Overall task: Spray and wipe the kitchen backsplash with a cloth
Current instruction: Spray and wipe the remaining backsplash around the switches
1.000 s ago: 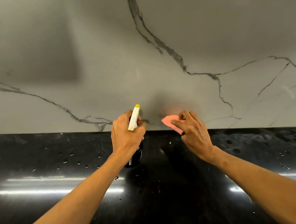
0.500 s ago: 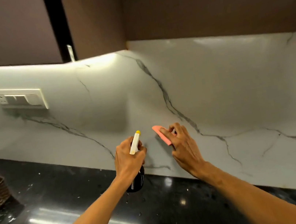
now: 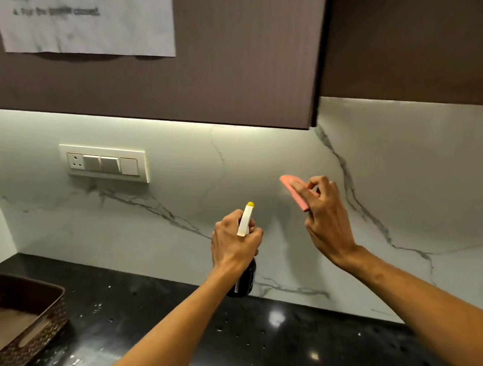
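The backsplash [image 3: 262,161] is white marble with grey veins, lit from under the cabinets. My left hand [image 3: 234,243] grips a dark spray bottle [image 3: 245,281] with a white head and yellow nozzle tip, held above the counter and pointed at the wall. My right hand [image 3: 325,217] holds a small pink cloth [image 3: 293,190] against the backsplash, to the right of the nozzle. The cloth is partly hidden under my fingers.
A black speckled countertop [image 3: 148,322] carries water drops and glare. A brown woven basket [image 3: 13,323] sits at the left. A white switch and socket plate [image 3: 104,162] is on the wall at upper left. Brown upper cabinets [image 3: 246,56] hang overhead, one bearing a paper notice [image 3: 84,21].
The view has tilted up from the counter edge, bringing cabinets, switch plate and basket into sight. Both hands have risen up the backsplash, and the cloth now sits higher than the nozzle.
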